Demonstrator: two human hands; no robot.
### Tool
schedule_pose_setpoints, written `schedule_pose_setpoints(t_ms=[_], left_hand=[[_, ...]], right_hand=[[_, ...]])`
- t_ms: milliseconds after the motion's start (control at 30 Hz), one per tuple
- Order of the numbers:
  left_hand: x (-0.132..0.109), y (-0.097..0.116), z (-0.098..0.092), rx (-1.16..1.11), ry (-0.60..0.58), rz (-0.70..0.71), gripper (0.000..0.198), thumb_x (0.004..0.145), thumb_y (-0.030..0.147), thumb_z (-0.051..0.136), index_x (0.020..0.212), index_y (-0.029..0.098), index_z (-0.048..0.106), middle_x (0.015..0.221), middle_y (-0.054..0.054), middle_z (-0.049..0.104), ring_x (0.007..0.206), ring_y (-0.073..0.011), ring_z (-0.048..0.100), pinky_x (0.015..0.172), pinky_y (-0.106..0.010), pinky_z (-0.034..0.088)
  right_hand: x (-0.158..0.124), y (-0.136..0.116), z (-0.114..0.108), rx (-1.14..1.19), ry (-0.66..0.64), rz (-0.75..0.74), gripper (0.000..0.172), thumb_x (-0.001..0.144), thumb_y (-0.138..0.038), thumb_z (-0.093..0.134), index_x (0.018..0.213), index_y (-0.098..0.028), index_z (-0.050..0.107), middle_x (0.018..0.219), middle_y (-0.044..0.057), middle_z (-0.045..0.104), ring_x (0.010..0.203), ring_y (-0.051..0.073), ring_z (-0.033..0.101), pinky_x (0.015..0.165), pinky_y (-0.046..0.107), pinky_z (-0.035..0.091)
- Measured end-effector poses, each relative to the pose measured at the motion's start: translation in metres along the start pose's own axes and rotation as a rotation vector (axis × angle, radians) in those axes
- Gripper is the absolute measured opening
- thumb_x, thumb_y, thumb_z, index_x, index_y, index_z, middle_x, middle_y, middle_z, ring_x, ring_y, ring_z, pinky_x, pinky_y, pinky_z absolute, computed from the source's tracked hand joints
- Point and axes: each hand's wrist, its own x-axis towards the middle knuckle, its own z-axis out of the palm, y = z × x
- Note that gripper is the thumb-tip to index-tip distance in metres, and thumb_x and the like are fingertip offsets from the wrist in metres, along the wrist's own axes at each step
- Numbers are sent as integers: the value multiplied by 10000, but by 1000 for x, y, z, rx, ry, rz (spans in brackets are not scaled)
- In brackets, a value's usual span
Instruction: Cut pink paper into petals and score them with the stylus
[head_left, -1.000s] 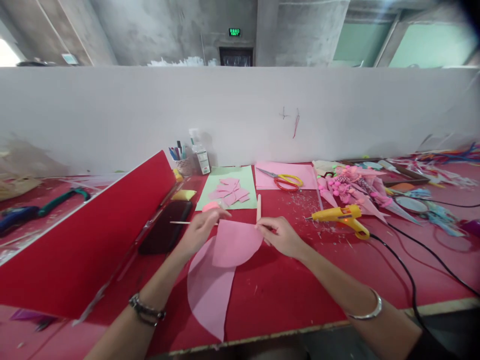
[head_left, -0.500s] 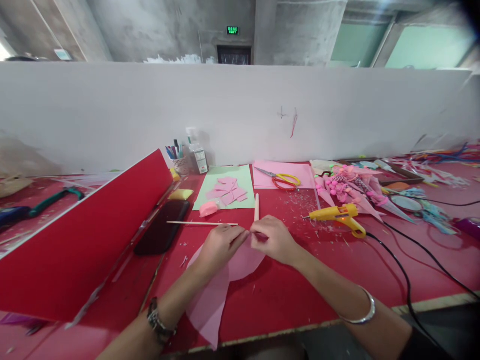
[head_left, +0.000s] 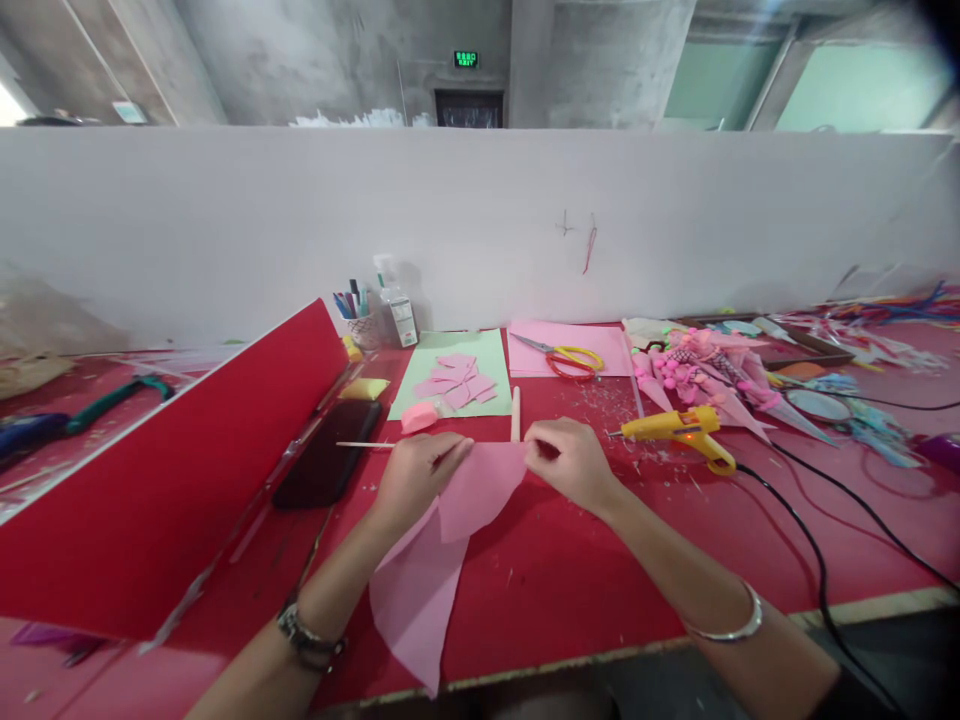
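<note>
A curved pink paper sheet (head_left: 442,540) lies on the red table (head_left: 585,600), its upper part folded over. My left hand (head_left: 416,475) pinches the paper's upper left edge. My right hand (head_left: 570,462) pinches its upper right corner. A thin wooden stick (head_left: 364,444) lies just beyond my left hand, partly hidden by it. A short cream rod (head_left: 515,413) stands out above the paper between my hands.
A yellow glue gun (head_left: 679,430) with a black cord lies right of my right hand. Scissors (head_left: 566,358) rest on pink paper behind. Pink cut pieces sit on a green sheet (head_left: 450,378). A black phone (head_left: 326,455) and a red board (head_left: 165,480) lie at left.
My hands came together at the paper's top half a second ago and have now spread apart again, holding the folded upper edge stretched between them.
</note>
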Motion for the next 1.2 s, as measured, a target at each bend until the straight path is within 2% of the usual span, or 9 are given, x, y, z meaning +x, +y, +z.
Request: schedule_pose_setpoints(t_ms=[167,300,400,500,733,867,1000,1100,1200], left_hand=[[0,-10,-2,-50,106,-32,384,840,345,391,501,168,423,418,50,331,409,-78,317,416,-199,233],[-2,-10,5,-55,68,49,373,835,347,413,531,162,527,453,37,444,425,-87,384,417,-191,270],[-3,-7,12,-12,15,142,321,836,323,432,610,177,606,518,21,558,483,-105,472,489,-199,341],[-4,-4,17,59,-15,247,176,802,275,492,737,216,644,655,9,651,581,-120,538,656,-247,386],[-2,0,19,201,51,305,186,753,176,457,666,211,618,588,9,634,526,-115,490,710,-300,344],[2,-9,9,211,125,213,180,717,160,458,605,197,594,578,10,624,514,-114,461,698,-298,341],[4,-23,-1,144,191,55,185,728,178,433,621,174,584,563,-1,593,522,-120,468,643,-271,370],[4,-26,-3,8,130,-11,254,796,245,372,743,157,604,672,-27,632,586,-132,536,557,-225,405],[2,-20,1,-137,-19,1,274,797,328,414,849,159,623,826,-44,665,717,-158,596,612,-223,461]], right_hand=[[-2,1,-3,156,72,126,135,767,-183,425,641,-191,471,546,-24,473,507,104,416,517,210,311],[-3,-7,0,309,-152,55,172,814,-283,459,952,-197,517,740,7,577,642,126,521,596,209,368],[-5,-13,5,310,-323,1,185,854,-320,420,866,-194,555,735,10,587,660,129,532,605,212,357],[-7,-15,10,275,-359,13,246,877,-320,385,758,-188,555,648,-6,558,589,114,501,564,206,325],[-7,-20,14,284,-299,16,253,871,-286,402,657,-182,488,565,-38,443,518,86,402,519,197,272],[-5,-18,11,331,-224,64,252,872,-317,405,689,-175,505,582,-35,445,536,84,413,531,195,287],[-3,-10,9,416,-56,175,247,860,-326,414,687,-170,498,578,-33,430,533,87,416,514,196,300],[-1,-5,12,560,68,352,252,859,-374,385,740,-178,490,550,-48,397,443,79,389,438,199,289],[0,-4,19,725,53,446,274,870,-395,326,841,-178,491,541,-61,399,365,71,350,382,204,282]])
